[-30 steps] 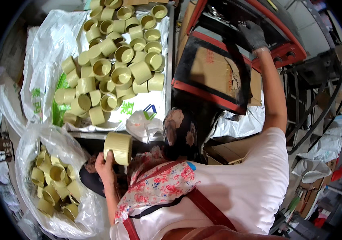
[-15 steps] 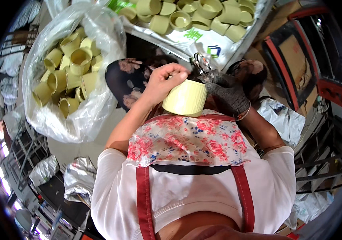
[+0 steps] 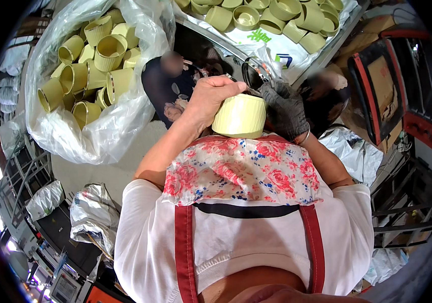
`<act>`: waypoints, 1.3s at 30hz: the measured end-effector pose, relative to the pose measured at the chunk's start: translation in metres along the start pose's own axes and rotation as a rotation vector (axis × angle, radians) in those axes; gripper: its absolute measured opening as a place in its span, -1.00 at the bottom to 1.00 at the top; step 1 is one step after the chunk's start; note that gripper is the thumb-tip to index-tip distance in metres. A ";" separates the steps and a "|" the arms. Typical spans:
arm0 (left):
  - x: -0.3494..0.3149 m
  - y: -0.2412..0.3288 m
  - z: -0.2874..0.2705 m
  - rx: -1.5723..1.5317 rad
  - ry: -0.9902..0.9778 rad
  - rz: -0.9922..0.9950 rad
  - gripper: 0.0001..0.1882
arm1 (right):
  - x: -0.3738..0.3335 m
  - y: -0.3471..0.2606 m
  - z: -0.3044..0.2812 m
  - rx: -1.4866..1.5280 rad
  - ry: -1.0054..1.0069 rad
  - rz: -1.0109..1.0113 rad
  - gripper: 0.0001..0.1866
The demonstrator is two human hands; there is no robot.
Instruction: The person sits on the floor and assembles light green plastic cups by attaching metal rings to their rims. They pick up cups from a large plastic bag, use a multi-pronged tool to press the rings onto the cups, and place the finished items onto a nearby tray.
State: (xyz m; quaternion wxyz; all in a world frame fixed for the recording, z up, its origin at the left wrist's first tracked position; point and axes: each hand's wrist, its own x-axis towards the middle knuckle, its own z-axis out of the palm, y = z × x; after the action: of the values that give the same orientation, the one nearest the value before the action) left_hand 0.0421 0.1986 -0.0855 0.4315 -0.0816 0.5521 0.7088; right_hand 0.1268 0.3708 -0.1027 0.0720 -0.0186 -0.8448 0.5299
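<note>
In front of my floral apron is a pale yellow round pot (image 3: 239,117) with lightly ribbed sides. My bare left hand (image 3: 215,96) is closed on its left side and far rim. On the pot's right, my right hand (image 3: 285,108) in a dark grey glove is closed around a metal tool (image 3: 256,70) with looped handles, which looks like scissors. A thin metal part of it reaches over the pot's far rim beside my left thumb. The gloved fingers partly hide the tool, and I cannot tell whether they also touch the pot.
A clear plastic bag (image 3: 56,146) at the left holds many similar pots (image 3: 108,50). More olive-yellow pots (image 3: 246,18) lie on a white-lined tray (image 3: 236,40) at the far side. Red-and-black framing (image 3: 370,91) stands at the right. White sacks (image 3: 94,217) lie at the lower left.
The bag and tray have shifted in view as my head turned. My left fingertips and the tool have come closer together over the pot's far rim. Both hands keep their hold.
</note>
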 end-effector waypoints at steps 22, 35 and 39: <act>-0.014 -0.031 -0.059 0.579 -0.239 0.518 -0.85 | 0.026 0.004 -0.014 -0.009 -0.567 -0.008 -0.70; -0.004 -0.032 -0.065 0.440 -0.253 0.352 -0.84 | 0.026 0.009 -0.023 -0.049 -0.092 0.179 -0.70; -0.003 -0.038 -0.068 0.422 -0.181 0.329 -0.87 | 0.013 0.029 -0.002 0.149 -0.411 0.080 -0.74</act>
State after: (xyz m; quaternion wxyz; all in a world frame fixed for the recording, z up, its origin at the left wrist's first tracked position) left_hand 0.0456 0.1393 -0.1363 0.3658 0.1643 0.6527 0.6428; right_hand 0.1133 0.3868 -0.1268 -0.1217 0.0619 -0.7988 0.5859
